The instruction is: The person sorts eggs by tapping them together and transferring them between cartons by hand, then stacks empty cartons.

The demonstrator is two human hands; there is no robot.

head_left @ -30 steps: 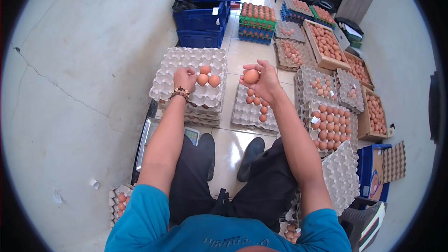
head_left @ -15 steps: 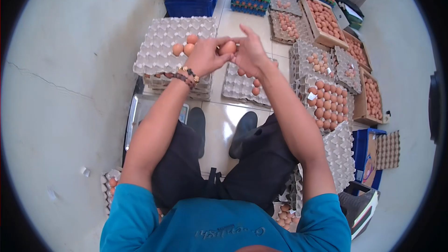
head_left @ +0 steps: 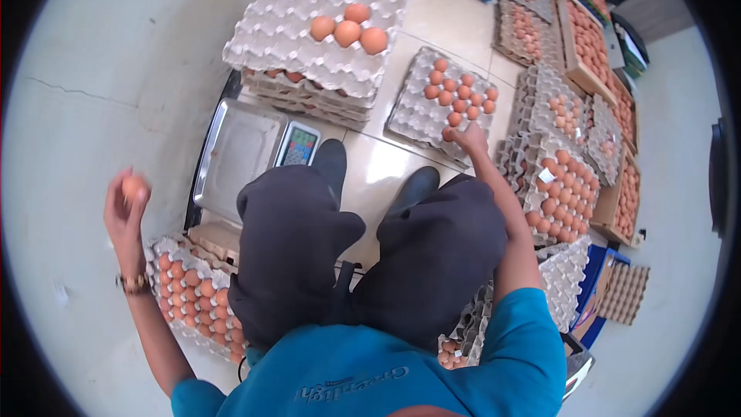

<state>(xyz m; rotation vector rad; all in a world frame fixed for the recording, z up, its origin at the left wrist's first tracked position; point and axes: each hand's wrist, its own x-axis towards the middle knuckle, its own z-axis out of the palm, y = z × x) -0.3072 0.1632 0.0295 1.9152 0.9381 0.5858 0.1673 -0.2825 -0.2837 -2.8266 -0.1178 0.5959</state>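
1. in the head view, the weighing scale [head_left: 241,153] is taken as landmark; its display [head_left: 298,146] is turned to the right-hand side of its pan, where it can be read from above, presumably by design.
2. to the left of the scale, the left hand [head_left: 123,207] is lifted, and a raised egg [head_left: 133,187] is pinched between thumb and fingers; the grip appears light, probably so that the shell is not strained. the outline is slightly blurred.
3. to the right of the scale, the right hand [head_left: 471,139] is lowered to the near edge of the low tray [head_left: 414,120]. an edge egg [head_left: 448,133] is met by the curled fingers; whether it is pinched or merely touched cannot be told.
4. on that tray, right of the scale, scattered eggs [head_left: 464,92] are seated in separate cups, by which rolling and knocking are likely prevented.
5. just beyond the scale, four eggs [head_left: 347,32] are grouped in cups atop the tall tray stack [head_left: 270,11]; the stack's height likely keeps them within easy reach.
6. on the near side of the scale, a well-filled tray [head_left: 199,301] is set below the left hand, seemingly for short reaches.
7. far to the right of the scale, loose eggs are heaped in a wooden crate [head_left: 569,9], by whose sides they are contained.
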